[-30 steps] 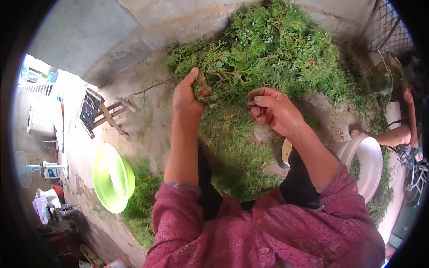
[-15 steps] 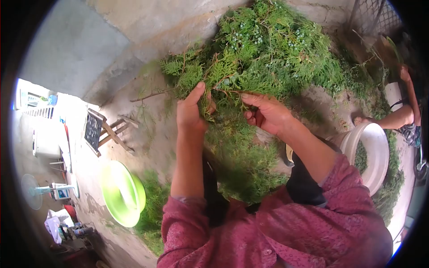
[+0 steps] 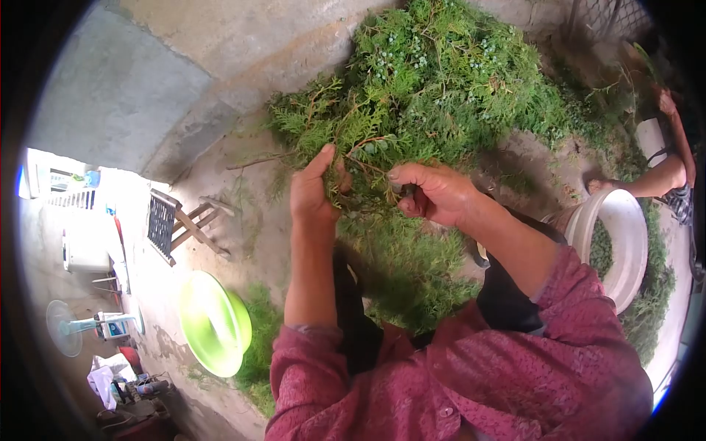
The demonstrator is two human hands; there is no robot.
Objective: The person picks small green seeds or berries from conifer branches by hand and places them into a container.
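Observation:
Between my two hands is a green cypress-like sprig (image 3: 365, 137) with scaly leaves and a thin reddish-brown stem. My left hand (image 3: 316, 187) is closed on its leafy part, thumb pointing up. The fingers of my right hand (image 3: 435, 192) pinch the stem end at the other side. Behind them rises a large pile of the same cut branches (image 3: 448, 81), dotted with pale bluish cones. Loose green sprigs (image 3: 412, 272) lie on the ground below my hands, between my legs.
A lime-green basin (image 3: 246, 323) stands at the left, near a folding stool (image 3: 193, 224). At the right is a white bucket (image 3: 637, 250) with greenery inside. Another person's bare leg (image 3: 651, 180) and arm show at the far right. A fan (image 3: 66, 328) stands far left.
My right hand has shifted slightly down and left along the stem, closer to my left hand. The view has turned a little, so the surroundings sit slightly lower and further right.

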